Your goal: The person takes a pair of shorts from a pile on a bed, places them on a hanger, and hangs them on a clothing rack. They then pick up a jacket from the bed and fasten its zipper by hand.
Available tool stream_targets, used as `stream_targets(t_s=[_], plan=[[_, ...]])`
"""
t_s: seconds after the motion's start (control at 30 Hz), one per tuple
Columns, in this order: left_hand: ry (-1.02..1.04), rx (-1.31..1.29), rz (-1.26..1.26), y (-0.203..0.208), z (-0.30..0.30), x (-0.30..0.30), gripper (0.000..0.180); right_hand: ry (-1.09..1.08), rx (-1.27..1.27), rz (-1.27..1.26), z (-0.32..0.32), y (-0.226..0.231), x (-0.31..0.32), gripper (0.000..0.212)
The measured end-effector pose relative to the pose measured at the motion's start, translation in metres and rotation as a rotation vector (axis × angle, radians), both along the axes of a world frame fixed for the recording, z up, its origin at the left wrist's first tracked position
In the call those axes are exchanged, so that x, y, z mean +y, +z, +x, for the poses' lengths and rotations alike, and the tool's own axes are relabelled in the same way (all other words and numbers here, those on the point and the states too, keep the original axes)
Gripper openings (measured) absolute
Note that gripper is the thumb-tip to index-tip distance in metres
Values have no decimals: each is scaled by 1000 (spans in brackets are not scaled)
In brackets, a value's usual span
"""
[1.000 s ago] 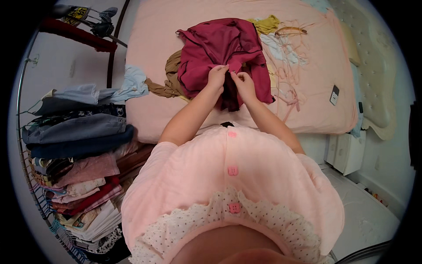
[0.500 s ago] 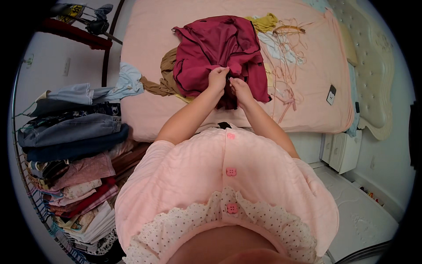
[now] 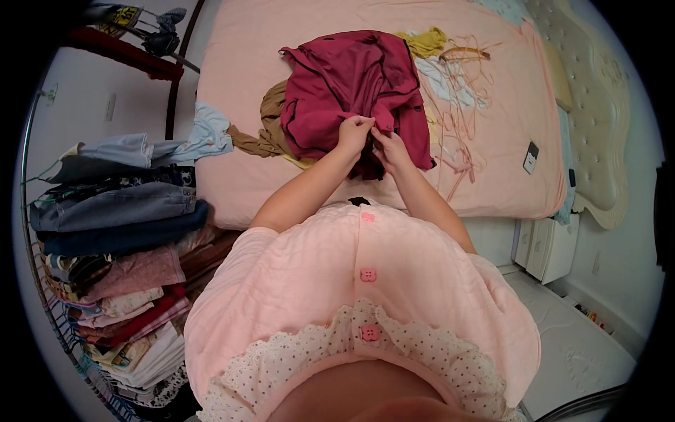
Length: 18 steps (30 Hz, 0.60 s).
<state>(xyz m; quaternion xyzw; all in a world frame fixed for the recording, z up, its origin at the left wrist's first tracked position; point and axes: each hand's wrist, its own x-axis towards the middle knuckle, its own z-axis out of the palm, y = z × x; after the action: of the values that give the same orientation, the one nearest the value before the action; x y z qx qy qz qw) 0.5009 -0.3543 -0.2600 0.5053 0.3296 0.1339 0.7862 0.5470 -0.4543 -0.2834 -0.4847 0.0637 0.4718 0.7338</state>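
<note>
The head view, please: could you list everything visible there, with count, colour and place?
Crumpled maroon cloth garment: one, on the bed, pinched by both hands.
Tan garment: one, under the maroon one.
Pink bedspread: one, covering the bed.
Yellow-green cloth: one, far side.
Thin pink hangers: several, right of the garments.
Small dark device: one, bed's right edge.
Folded clothes stack: many, mixed colours, left.
White nightstand: one, right.
Left hand; right hand: gripping the garment.
</note>
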Motion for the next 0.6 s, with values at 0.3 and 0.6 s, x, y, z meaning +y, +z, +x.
stream_targets(t_s=[0.3,0.6], plan=[[-50,-65,-76,-24,-14,10,25,-5,13,99,11,0,-10,16],[-267,66,-96,-2,-35,10,20,181,330,269,7,-10,-10,15]])
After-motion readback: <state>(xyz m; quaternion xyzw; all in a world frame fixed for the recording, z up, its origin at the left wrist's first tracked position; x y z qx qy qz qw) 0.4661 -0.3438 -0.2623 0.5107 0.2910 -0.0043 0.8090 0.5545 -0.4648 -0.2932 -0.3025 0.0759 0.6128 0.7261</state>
